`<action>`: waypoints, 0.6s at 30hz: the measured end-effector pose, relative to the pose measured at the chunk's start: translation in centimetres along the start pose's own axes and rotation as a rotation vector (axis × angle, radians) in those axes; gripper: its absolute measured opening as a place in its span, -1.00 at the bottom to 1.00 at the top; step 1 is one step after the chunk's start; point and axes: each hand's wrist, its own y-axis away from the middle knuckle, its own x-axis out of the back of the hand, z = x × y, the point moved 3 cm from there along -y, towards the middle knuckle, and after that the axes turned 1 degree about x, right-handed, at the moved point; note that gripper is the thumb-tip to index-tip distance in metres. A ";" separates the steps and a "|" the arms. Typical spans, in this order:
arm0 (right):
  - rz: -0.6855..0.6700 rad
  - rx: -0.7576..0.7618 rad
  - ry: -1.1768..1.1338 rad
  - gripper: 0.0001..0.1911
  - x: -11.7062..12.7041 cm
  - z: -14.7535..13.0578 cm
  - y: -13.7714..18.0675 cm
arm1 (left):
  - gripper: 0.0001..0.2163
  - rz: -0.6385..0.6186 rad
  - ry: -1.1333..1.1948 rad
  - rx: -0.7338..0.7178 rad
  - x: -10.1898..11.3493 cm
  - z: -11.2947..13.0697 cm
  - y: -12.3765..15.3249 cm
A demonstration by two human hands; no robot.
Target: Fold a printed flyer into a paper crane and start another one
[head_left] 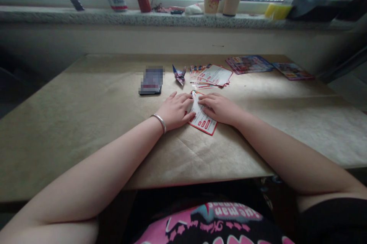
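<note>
Card (203, 121) points away, long axis leaning left, beneath left hand (178, 111) and right hand (220, 108), grips loosely open.

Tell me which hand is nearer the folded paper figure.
Left. The left hand lies just on the near side of the folded paper figure; the right hand is farther off, toward its near right.

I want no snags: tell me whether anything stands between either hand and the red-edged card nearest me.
Nothing visible does: the left hand and right hand both touch that red-edged card. The folded paper figure and card pile lie beyond it, not between.
</note>
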 end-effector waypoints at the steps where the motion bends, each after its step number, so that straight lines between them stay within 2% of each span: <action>1: -0.003 -0.001 -0.022 -0.65 -0.1 0.1 0.0 | -0.51 -0.016 0.007 -0.007 0.1 0.0 0.0; 8: -0.020 0.039 -0.106 -0.68 -0.3 1.2 0.0 | -0.42 -0.188 0.060 0.029 1.1 0.2 0.3; 13: -0.005 0.073 -0.078 -0.71 -0.3 1.2 -0.1 | -0.45 -0.089 0.059 0.088 0.6 0.2 -0.1; 18: -0.001 0.112 -0.072 -0.70 -0.1 0.9 -0.2 | -0.38 -0.114 0.075 0.164 -0.5 -0.2 -0.4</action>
